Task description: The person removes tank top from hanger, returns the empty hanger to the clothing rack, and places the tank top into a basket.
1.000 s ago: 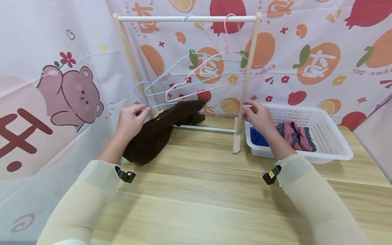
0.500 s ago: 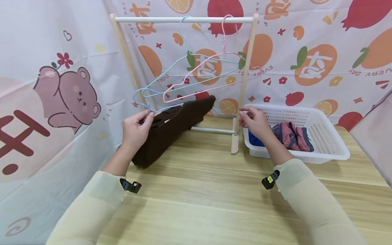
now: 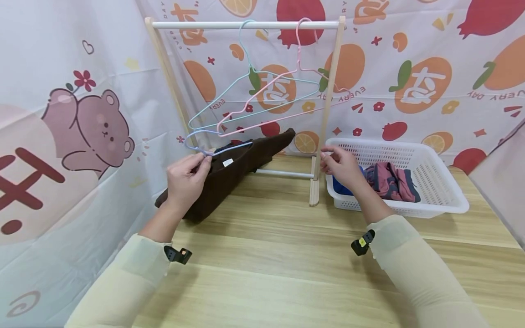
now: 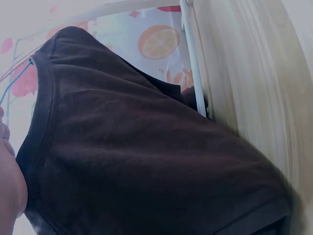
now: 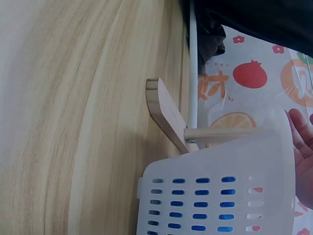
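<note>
My left hand [image 3: 187,176] pinches a blue clothes hanger [image 3: 231,148] near the base of its hook. A dark brown shirt [image 3: 229,182] with a small white neck label hangs on that hanger, its collar round the wire, its lower part close over the table. In the left wrist view the shirt [image 4: 137,147] fills most of the picture, with the hand's edge at far left. My right hand [image 3: 341,165] is held beside the rack's right post, over the near left end of the white basket, fingers loosely bent with nothing in them; its fingers [image 5: 303,142] show at the right wrist view's edge.
A wooden rack with a white top bar [image 3: 197,25] stands at the back. A mint hanger [image 3: 252,73] and a pink hanger [image 3: 298,70] hang from it. The white basket [image 3: 447,182] holds a blue garment [image 3: 342,184] and a pink-and-grey garment [image 3: 391,182]. A printed cloth hangs behind.
My left hand has moved slightly right and down with the hanger, and the shirt has swung rightward, showing its neck label. My right hand has barely moved.
</note>
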Action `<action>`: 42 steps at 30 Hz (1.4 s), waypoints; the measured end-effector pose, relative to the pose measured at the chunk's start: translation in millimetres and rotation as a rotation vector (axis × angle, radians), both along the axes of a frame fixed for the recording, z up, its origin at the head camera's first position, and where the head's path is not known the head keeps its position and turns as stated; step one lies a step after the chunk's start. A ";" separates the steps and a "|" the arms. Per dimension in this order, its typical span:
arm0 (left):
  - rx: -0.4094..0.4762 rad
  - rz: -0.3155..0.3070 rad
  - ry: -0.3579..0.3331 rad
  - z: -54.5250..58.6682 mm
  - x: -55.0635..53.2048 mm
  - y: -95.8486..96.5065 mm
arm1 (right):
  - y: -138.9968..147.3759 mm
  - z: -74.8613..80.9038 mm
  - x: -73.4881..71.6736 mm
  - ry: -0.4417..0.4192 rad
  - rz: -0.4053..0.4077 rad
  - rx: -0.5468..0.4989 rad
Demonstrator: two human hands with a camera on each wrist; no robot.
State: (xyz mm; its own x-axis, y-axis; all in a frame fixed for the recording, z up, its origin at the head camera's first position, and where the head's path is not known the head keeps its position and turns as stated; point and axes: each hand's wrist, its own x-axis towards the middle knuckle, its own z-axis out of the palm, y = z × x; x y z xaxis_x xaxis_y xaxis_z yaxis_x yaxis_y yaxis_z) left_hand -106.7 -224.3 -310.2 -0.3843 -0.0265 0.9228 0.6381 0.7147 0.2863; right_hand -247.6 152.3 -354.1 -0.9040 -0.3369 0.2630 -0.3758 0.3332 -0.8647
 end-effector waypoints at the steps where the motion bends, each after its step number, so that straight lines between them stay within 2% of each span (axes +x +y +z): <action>1: -0.018 0.000 0.000 -0.3 -1.0 1.6 | 0.6 0.1 0.3 0.001 0.004 0.002; 7: -0.115 -0.027 -0.003 0.4 -4.3 16.1 | -0.7 -0.1 4.3 0.042 -0.012 0.002; 10: -0.139 -0.055 -0.004 1.7 -6.6 24.8 | -2.9 1.6 8.0 0.136 -0.060 -0.003; 14: -0.177 -0.078 -0.014 3.9 -12.2 36.6 | -4.8 6.6 14.7 0.311 -0.154 -0.035; 16: -0.195 -0.091 -0.020 4.9 -15.3 42.7 | -5.5 9.5 18.9 0.389 -0.169 -0.065; 20: -0.187 -0.130 -0.031 5.2 -21.2 55.2 | -7.7 13.8 26.5 0.534 -0.104 -0.091; 23: -0.164 -0.154 -0.055 4.0 -25.1 63.9 | -9.3 14.7 32.2 0.591 -0.023 -0.078; 28: -0.129 -0.152 -0.116 1.9 -30.5 74.4 | -9.7 11.5 38.4 0.591 0.038 -0.026; 34: -0.063 -0.173 -0.178 0.8 -32.2 82.1 | -11.6 7.6 42.9 0.530 0.036 0.069; 38: -0.063 -0.187 -0.228 1.6 -32.6 87.8 | -13.3 6.8 45.9 0.506 0.037 0.103; 42: -0.079 -0.162 -0.239 2.6 -33.5 92.8 | -15.8 7.2 49.3 0.521 0.065 0.125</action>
